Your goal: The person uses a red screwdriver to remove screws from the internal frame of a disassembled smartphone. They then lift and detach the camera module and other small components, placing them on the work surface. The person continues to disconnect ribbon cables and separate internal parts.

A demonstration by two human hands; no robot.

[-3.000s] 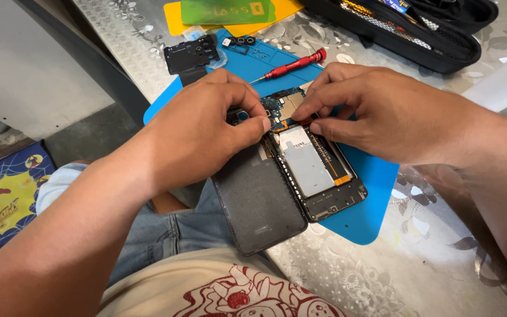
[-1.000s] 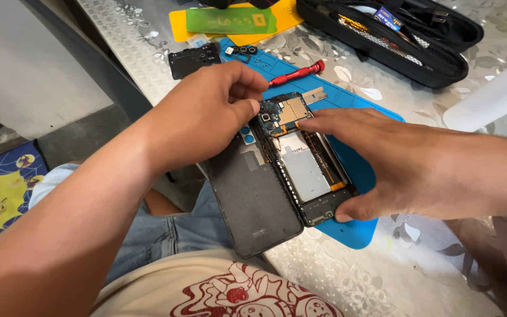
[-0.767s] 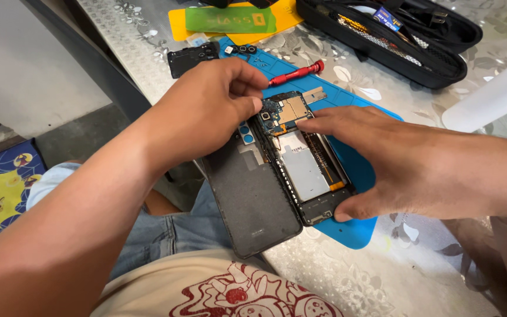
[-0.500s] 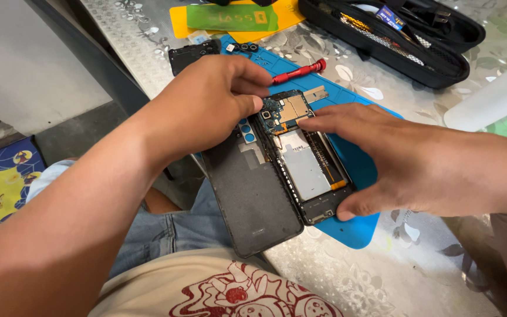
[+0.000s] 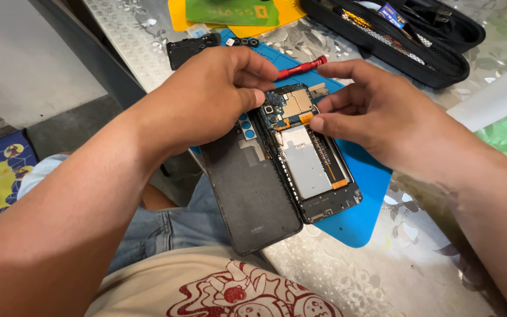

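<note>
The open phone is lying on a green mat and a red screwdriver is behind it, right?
Not quite: the mat is blue, not green, as the head view shows. The open phone does lie on it, with the red screwdriver behind.

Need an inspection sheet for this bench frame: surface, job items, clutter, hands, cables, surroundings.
Surface: patterned table top with a blue work mat on it.
Job's things: opened phone on the mat, circuit board and silver battery exposed; its black back cover lies alongside, overhanging the table edge.
Clutter: red screwdriver, small black part, yellow and green cards, open black tool case, white bottle.
Hands: left hand and right hand, fingertips at the phone's upper board; neither grips a tool.
Cables: nothing seen.
Surroundings: person's jeans and printed shirt below; colourful mat on the floor, left.
</note>
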